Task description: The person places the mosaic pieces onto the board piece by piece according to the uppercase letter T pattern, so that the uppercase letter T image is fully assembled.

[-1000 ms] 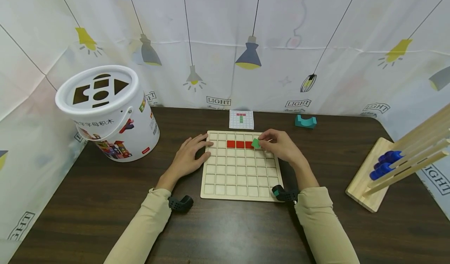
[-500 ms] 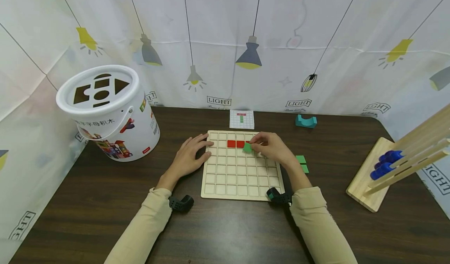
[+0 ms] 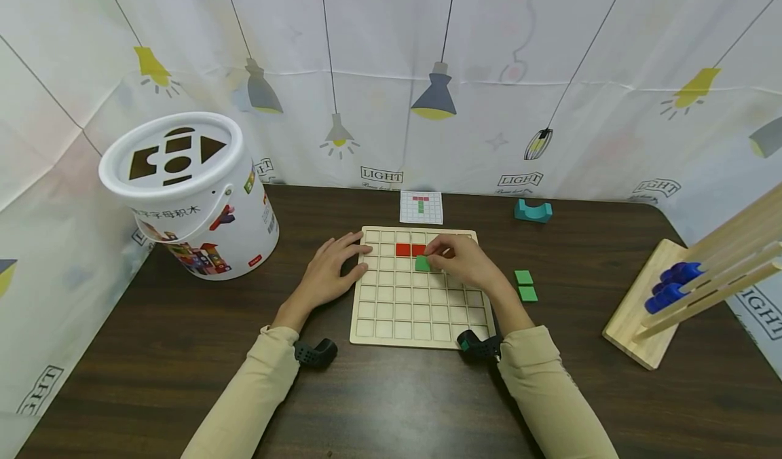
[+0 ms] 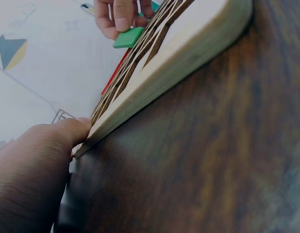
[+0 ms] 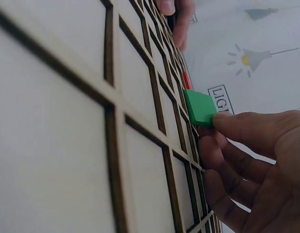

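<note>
A wooden grid board [image 3: 403,316] lies on the table with red square tiles [image 3: 403,249] in its second row. My right hand [image 3: 462,262] pinches a green square tile [image 3: 422,263] between thumb and fingers just below the red tiles. In the right wrist view, the green tile [image 5: 200,108] is tilted up from the grid, held at one corner. My left hand [image 3: 330,270] rests at the board's left edge with fingers spread, fingertips on the rim. The left wrist view has its thumb [image 4: 75,130] against the board's side. The right hand covers part of the red row.
Two green tiles [image 3: 525,286] lie right of the board. A printed pattern card [image 3: 421,208] sits behind it, and a teal arched block [image 3: 533,211] further right. A white bucket [image 3: 201,201] stands at left, a wooden bead stand [image 3: 647,309] at right.
My right hand has moved left and slightly down with the green tile, from the red row's right end to below it. The two green tiles on the table came into view. The left hand stays still.
</note>
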{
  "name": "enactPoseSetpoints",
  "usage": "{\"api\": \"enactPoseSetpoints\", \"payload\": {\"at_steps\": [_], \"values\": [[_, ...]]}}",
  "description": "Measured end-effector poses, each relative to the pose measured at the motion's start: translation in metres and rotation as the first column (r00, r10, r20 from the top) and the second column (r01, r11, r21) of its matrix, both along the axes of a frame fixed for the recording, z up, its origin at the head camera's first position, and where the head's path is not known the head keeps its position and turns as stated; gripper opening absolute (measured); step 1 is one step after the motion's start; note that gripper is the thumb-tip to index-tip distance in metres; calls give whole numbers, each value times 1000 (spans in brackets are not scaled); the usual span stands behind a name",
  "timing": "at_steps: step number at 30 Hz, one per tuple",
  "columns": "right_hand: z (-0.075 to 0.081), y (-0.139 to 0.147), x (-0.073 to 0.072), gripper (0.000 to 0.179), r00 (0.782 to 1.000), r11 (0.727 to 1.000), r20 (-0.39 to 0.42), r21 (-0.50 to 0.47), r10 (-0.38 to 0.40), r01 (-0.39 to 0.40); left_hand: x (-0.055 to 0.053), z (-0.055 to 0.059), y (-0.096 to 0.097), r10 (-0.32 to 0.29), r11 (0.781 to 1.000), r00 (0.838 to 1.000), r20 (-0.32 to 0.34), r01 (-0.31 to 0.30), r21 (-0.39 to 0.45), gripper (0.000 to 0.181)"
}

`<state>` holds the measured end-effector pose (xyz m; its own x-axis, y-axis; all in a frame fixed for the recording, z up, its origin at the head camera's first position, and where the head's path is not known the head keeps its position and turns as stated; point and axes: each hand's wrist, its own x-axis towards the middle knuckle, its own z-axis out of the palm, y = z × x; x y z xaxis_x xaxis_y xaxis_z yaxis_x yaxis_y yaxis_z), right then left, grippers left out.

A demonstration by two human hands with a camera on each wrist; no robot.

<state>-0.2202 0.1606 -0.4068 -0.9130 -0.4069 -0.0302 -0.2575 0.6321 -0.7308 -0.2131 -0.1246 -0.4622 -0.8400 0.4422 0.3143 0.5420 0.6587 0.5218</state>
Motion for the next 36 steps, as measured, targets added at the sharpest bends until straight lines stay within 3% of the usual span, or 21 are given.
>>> {"api": "enactPoseSetpoints", "payload": {"at_steps": [22,28,36], "values": [[-3,-8,0,11,999,997,-52,81,6,-2,1,1,1,0,1000,1000,-3,0,2,38],[-1,-8,0,14,999,996,-38,93,17,-14,1,1,1,1,1000,1000,-9,-1,5,38],[2,0,1,18,1000,999,10,38,15,-15,1,1,1,-4,1000,1000,-7,5,8,38]]}}
